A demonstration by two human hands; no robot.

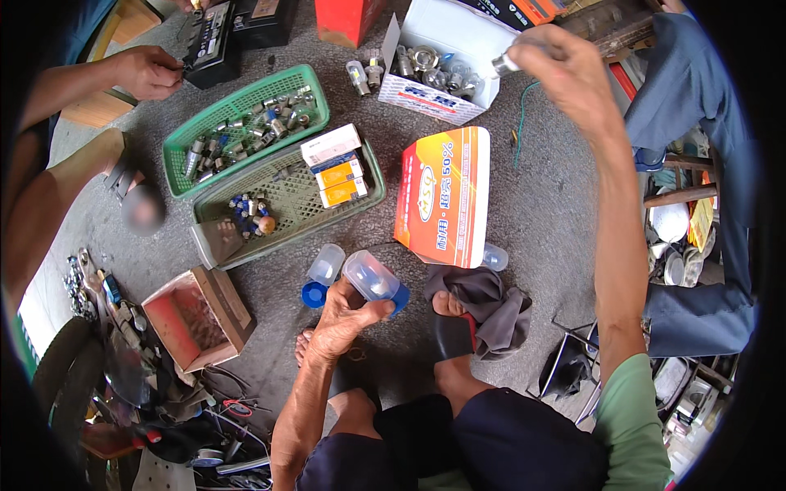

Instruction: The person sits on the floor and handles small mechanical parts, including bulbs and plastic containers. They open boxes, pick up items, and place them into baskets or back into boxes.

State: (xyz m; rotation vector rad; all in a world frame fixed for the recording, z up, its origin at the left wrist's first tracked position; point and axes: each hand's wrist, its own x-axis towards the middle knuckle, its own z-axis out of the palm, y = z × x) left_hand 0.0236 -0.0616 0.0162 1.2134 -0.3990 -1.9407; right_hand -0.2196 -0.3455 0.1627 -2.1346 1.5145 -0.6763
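Note:
My left hand [337, 323] is closed around a clear plastic jar [367, 274] with a blue part at its lower right; a small bulb shows inside. Beside it stand another clear jar [327, 263] and a blue lid [313, 295]. Out at the upper right, my right hand [565, 69] pinches a small light bulb [505, 65] with a metal base, just right of the open white box [483, 108]. That box holds several bulbs, and two more bulbs [358, 78] lie left of it. An orange carton [442, 196] sits between my hands.
A green basket [176, 155] of bulbs and a grey-green basket [372, 176] with small boxes are at left. Another person's hand [150, 72] touches a black battery [209, 45]. A cardboard box [225, 303], tools [110, 295] and a dark cloth [503, 311] lie nearer; another person's legs [696, 98] are right.

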